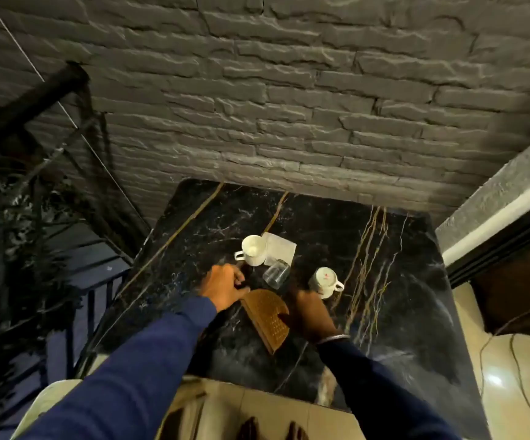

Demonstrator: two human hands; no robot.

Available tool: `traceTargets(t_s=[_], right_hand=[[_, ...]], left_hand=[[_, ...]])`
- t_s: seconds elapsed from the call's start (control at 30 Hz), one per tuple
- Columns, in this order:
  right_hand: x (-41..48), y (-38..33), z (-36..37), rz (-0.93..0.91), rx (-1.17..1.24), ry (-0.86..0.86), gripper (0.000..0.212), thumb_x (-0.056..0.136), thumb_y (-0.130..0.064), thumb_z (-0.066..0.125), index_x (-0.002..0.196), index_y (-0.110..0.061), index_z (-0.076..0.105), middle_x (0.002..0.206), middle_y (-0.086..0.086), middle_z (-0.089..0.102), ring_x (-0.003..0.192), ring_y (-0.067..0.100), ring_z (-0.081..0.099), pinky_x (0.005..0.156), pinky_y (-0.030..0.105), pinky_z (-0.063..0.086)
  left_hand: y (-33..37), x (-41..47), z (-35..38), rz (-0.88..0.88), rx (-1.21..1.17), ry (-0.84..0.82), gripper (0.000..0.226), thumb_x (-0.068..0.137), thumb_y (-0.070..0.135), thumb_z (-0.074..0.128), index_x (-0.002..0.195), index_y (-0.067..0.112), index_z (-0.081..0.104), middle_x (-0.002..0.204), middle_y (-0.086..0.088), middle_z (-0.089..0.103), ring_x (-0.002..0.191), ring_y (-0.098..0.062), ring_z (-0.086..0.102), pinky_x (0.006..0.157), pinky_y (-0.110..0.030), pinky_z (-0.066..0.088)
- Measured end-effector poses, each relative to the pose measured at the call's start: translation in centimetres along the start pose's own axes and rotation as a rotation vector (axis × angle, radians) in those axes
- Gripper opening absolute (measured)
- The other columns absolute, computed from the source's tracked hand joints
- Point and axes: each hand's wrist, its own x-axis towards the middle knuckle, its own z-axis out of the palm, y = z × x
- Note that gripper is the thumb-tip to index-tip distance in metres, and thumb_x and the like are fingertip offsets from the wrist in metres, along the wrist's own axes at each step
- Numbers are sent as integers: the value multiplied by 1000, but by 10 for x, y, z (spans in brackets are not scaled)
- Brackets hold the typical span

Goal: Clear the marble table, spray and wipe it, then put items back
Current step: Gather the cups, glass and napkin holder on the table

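On the black marble table (pixel 394 312) stand a white cup (pixel 253 250) with a folded white napkin (pixel 279 249) beside it, a clear glass (pixel 277 274), and a second white cup (pixel 324 281) to the right. A brown wooden half-round board (pixel 267 317) is tilted up on its edge between my hands. My left hand (pixel 225 285) grips its upper left edge with curled fingers. My right hand (pixel 311 315) holds the board's right side, just below the right cup. Both sleeves are dark blue.
A grey stone-brick wall (pixel 289 106) backs the table. Dark metal railing (pixel 98 300) and stairs with foliage lie to the left. A light wall ledge (pixel 495 211) and a cable on the tiled floor (pixel 511 360) are at the right. My feet show below.
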Motion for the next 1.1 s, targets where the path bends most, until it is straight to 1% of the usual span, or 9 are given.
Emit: traceTargets(t_s=[0.13,0.2,0.27,0.4,0.57,0.73,0.9,1.03,1.1], right_hand=[[4,-5,32,125,-29,-211,89,73,-50,74,142,-9,35,141,16,41,126,37,45,102,46,43],[5,-9,46,136,-91,-227,112,64,-59,76,146,-7,20,145,16,27,128,38,37,101,50,41],[6,-9,58,139,-135,-209,118,63,-60,76,147,-6,14,147,17,22,129,39,34,98,52,43],[4,-7,66,177,-9,-188,105,72,-47,73,148,-9,12,149,17,21,131,38,37,99,48,46],[7,-3,54,153,100,-139,79,76,-37,69,141,-9,32,139,15,44,118,34,55,96,41,47],[23,11,34,101,15,-351,67,87,-36,62,140,-7,36,137,19,49,123,37,51,102,43,43],[59,11,-18,-45,-142,-548,48,87,-42,63,126,-14,55,121,9,63,112,27,60,92,36,49],[141,23,-58,102,-87,-105,27,90,-30,62,109,-11,66,108,12,66,100,27,64,84,33,51],[181,30,-64,138,-123,0,23,92,-21,59,108,-6,66,109,16,67,102,32,63,82,34,48]], left_hand=[[-10,-2,37,-125,-35,-127,28,81,21,74,104,7,68,103,-11,70,98,-25,66,87,-33,51],[-19,0,51,-180,-76,-143,32,83,21,72,112,10,65,111,-9,68,102,-29,65,88,-37,53],[-22,2,55,-221,-138,-156,33,84,19,71,116,13,63,113,-9,65,100,-30,65,85,-41,56],[-23,2,57,-190,-142,-122,25,82,15,74,106,13,68,108,-6,70,102,-20,65,92,-28,49],[-22,-3,50,-84,-167,-120,26,83,8,71,106,19,69,100,3,71,94,-9,63,92,-26,48],[-13,0,44,-24,-278,-87,30,81,3,72,103,22,72,88,11,72,81,14,63,81,-7,46],[-5,1,40,76,-187,-58,31,89,-1,57,98,21,76,93,11,73,87,-6,67,72,5,39],[-6,5,42,91,-157,-37,32,89,-3,55,103,17,75,105,4,73,93,-5,66,80,1,44],[-8,7,43,82,-141,-22,32,87,-3,56,104,17,75,106,4,73,95,-5,65,82,-3,44]])
